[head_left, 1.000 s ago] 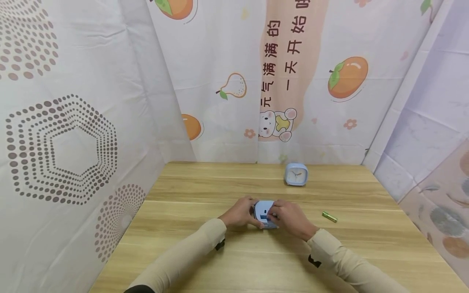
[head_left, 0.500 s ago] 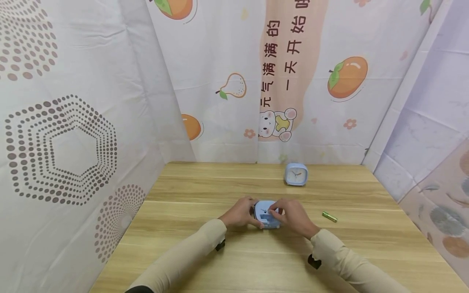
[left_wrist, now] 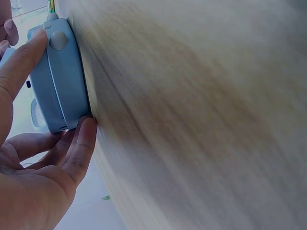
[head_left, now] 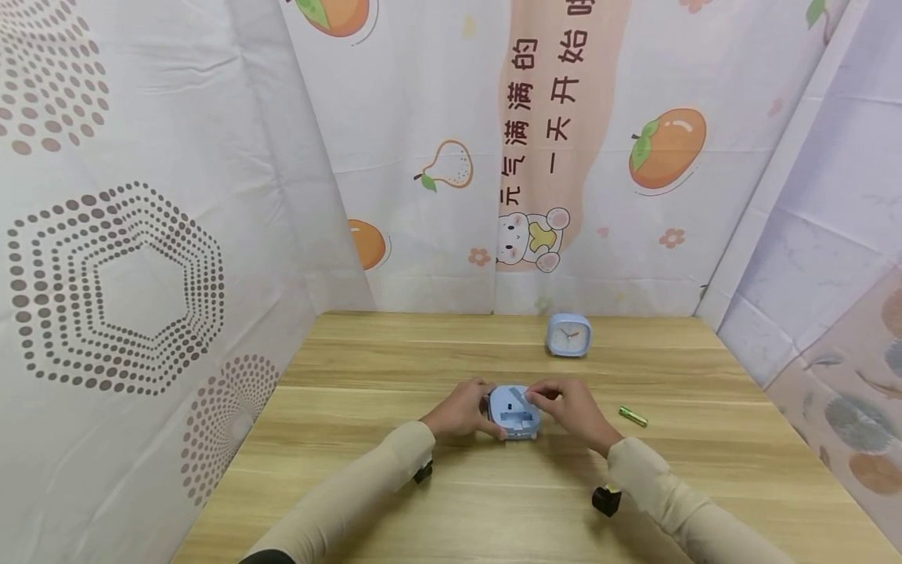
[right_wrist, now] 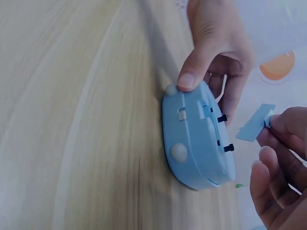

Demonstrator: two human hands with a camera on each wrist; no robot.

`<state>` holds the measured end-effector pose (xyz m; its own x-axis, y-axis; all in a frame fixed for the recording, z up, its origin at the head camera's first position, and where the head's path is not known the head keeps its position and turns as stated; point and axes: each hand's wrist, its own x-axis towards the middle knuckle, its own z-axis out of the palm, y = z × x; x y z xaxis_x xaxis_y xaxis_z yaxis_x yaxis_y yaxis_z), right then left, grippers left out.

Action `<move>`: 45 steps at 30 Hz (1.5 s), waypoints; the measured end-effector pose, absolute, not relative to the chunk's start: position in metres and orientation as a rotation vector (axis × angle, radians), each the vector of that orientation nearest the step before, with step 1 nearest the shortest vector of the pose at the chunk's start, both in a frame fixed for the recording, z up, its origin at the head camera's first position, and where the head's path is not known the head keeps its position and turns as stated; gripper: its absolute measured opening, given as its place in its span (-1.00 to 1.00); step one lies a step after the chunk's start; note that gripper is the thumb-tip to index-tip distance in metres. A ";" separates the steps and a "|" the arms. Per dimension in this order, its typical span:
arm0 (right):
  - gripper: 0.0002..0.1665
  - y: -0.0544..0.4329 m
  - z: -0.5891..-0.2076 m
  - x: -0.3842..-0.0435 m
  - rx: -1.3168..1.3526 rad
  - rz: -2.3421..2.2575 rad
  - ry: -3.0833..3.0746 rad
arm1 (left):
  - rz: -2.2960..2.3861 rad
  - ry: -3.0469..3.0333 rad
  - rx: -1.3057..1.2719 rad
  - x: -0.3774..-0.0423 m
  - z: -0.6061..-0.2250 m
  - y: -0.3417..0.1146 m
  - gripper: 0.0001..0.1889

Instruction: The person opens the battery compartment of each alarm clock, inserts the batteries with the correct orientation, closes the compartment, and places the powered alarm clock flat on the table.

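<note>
A light blue alarm clock point(head_left: 521, 432) lies on its face on the wooden table, its back and an uncovered battery compartment turned up. My left hand point(head_left: 461, 411) grips its left side, thumb point(left_wrist: 29, 53) on the edge with the round feet and fingers at the opposite edge. Between thumb and fingertips, my right hand point(head_left: 574, 411) pinches a thin blue battery cover point(right_wrist: 257, 122). The cover is tilted and held apart from the clock, above its back. In the right wrist view two small dark knobs point(right_wrist: 225, 133) stand out from the clock's back.
To the right of my right hand lies a green battery point(head_left: 633, 416) on the table point(head_left: 395, 352). A second light blue clock point(head_left: 569, 335) stands upright near the back edge, dial facing me. Printed curtains point(head_left: 423, 251) hang behind and on both sides.
The battery cover has come off the clock's back in my right hand, which has moved slightly right. The compartment is now exposed. My left hand keeps its grip in the same place.
</note>
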<state>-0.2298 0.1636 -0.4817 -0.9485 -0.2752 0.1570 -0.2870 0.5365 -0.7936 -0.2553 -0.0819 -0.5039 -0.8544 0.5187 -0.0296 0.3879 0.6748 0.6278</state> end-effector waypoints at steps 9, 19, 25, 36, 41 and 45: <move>-0.73 0.174 -0.483 -0.229 0.305 1.758 -2.736 | 0.952 2.669 0.739 -0.254 -0.503 -0.082 -0.06; -0.61 0.184 -0.486 -0.227 0.252 1.856 -2.727 | 0.977 2.654 0.730 -0.256 -0.504 -0.082 -0.07; -0.61 0.192 -0.489 -0.226 0.242 1.884 -2.722 | 0.978 2.657 0.729 -0.256 -0.504 -0.083 -0.09; -0.60 0.219 -0.499 -0.220 0.085 1.904 -2.747 | 0.961 2.665 0.709 -0.254 -0.501 -0.080 -0.05; -0.57 0.230 -0.506 -0.218 0.066 1.879 -2.755 | 0.970 2.660 0.695 -0.254 -0.501 -0.082 -0.05; -0.56 0.234 -0.508 -0.216 0.047 1.861 -2.758 | 0.981 2.653 0.690 -0.254 -0.502 -0.082 -0.06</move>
